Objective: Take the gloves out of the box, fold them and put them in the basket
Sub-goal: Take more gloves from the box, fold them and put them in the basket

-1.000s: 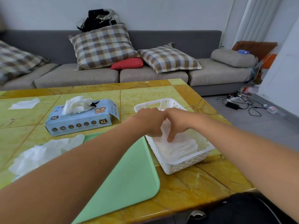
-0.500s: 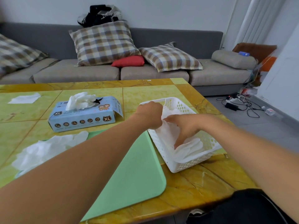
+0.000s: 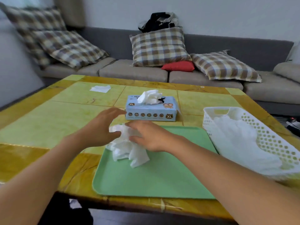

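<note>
**Meanwhile, a bundle of gloves is held over the tray's far-left corner**

A crumpled white glove bundle (image 3: 128,147) is seen at the far-left corner of the green tray (image 3: 159,179), its loose ends draped onto the tray surface. The bundle's upper part is touched by the left hand (image 3: 99,129), whose thumb is laid against the material while the fingers are stretched forward and spread, reaching towards the box. The bundle is gripped from the other side by the right hand (image 3: 147,135), with the fingers curled over the top of the material.

Just beyond the hands, the light-blue glove box (image 3: 151,111) is set flat on the table (image 3: 48,124), marked XL, and a tuft of white gloves (image 3: 151,96) is pushed up through its top opening. To the right of the tray, the white perforated basket (image 3: 266,135) is placed, and white folded gloves (image 3: 240,143) are laid inside it. A single flat white piece (image 3: 100,88) is left at the far-left part of the table, well apart from everything else. Behind the table, a grey sofa (image 3: 134,72) with checked cushions (image 3: 159,46) is visible.
</note>
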Demonstrator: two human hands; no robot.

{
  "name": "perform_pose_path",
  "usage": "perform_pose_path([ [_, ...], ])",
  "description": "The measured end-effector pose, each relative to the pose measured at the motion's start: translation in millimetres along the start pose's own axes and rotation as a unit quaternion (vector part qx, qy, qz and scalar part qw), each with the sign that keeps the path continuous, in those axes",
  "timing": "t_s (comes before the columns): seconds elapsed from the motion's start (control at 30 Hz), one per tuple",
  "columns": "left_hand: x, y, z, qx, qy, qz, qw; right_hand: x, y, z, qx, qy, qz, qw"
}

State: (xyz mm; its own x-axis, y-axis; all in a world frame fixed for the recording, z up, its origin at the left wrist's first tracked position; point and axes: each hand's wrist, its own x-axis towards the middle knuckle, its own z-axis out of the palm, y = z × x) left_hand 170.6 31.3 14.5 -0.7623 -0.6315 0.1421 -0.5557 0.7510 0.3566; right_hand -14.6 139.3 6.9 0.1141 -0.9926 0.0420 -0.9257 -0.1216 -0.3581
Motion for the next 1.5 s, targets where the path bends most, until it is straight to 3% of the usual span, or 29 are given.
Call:
perform_pose_path([
  [0.13,-13.8,-28.5,-8.3,0.011,-0.137,-0.038,0.990,27.9,-3.7,34.4,-0.016,-0.049,-0.009,0.999],
  [0.2,-8.4,-22.9,-3.3,-0.007,-0.151,-0.006,0.989,25.2,-1.7,37.3,0.005,-0.027,-0.004,1.000],
  [0.3,5.0,-10.1,9.7,-0.023,-0.156,0.014,0.987,10.5,4.6,28.8,0.098,0.068,0.027,0.993],
  [0.37,12.8,-5.6,14.2,-0.035,-0.147,0.013,0.988,-0.2,10.7,20.9,0.146,0.079,0.068,0.984],
  [0.47,17.7,-6.4,23.5,-0.007,-0.163,0.019,0.986,-10.6,21.6,20.5,0.154,0.023,0.079,0.985],
  [0.7,24.5,-12.5,29.0,0.043,-0.169,0.041,0.984,-44.2,45.6,26.0,0.064,-0.011,0.021,0.998],
  [0.83,31.1,-16.4,33.5,0.059,-0.176,0.028,0.982,-77.4,47.9,1.9,0.086,-0.105,0.017,0.991],
  [0.93,33.9,-10.4,36.6,0.074,-0.150,0.018,0.986,-95.6,41.9,-31.3,0.217,-0.177,0.050,0.959],
  [1.0,35.2,-6.3,38.5,0.081,-0.147,0.010,0.986,-99.4,39.4,-48.4,0.351,-0.103,0.079,0.927],
  [1.1,35.5,2.6,28.5,0.097,-0.163,-0.016,0.982,-97.2,39.4,-59.8,0.601,0.036,0.161,0.782],
  [1.17,30.2,16.8,13.3,0.086,-0.112,-0.016,0.990,-93.5,36.8,-62.5,0.663,0.054,0.203,0.719],
  [1.27,14.5,62.6,3.9,-0.110,-0.042,0.045,0.992,-98.1,38.7,-68.1,0.674,0.057,0.245,0.695],
  [1.33,1.4,95.2,11.7,-0.262,-0.099,0.067,0.958,-100.2,40.6,-67.0,0.697,0.068,0.259,0.665],
  [1.4,-5.7,123.7,30.3,-0.337,-0.150,0.073,0.927,-104.2,42.4,-65.4,0.722,0.082,0.275,0.630],
  [1.5,-2.8,146.7,57.0,-0.422,-0.119,0.029,0.898,-108.6,46.9,-69.1,0.730,0.123,0.300,0.601],
])
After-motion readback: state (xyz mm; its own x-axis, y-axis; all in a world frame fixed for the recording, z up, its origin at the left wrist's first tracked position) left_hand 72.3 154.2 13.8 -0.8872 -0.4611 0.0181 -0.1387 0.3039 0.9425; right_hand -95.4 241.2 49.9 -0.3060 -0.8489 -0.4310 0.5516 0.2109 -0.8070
